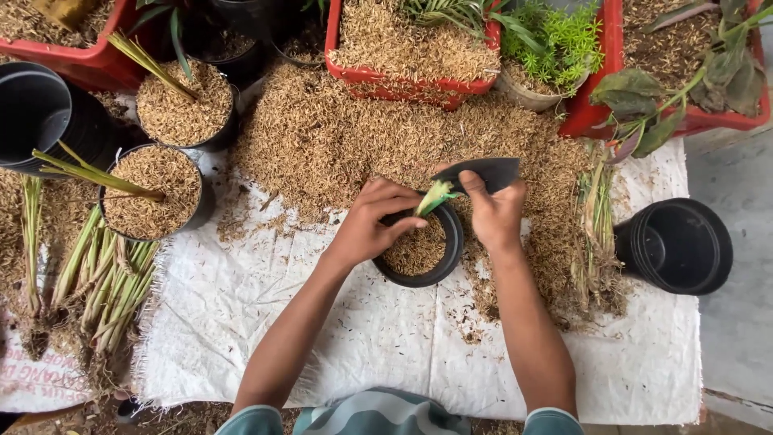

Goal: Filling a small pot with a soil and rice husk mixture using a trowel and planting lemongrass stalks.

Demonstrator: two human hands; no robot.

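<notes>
A small black pot (441, 266) partly filled with rice husk stands on the white woven sheet (386, 338). My left hand (372, 221) rests on the pot's left rim and pinches a small green plant cutting (436, 196) upright in the husk. My right hand (495, 211) is at the pot's right rim and grips a dark flat scoop (485, 171) held just above the pot. Behind both hands lies a big heap of rice husk (338, 137).
Two filled black pots with cuttings (165, 193) (183, 105) stand at left, beside a stack of empty black pots (36, 113). Loose cuttings (105, 282) lie at left and more cuttings (596, 234) at right. An empty black pot (675, 246) lies at right. Red trays (411, 80) line the back.
</notes>
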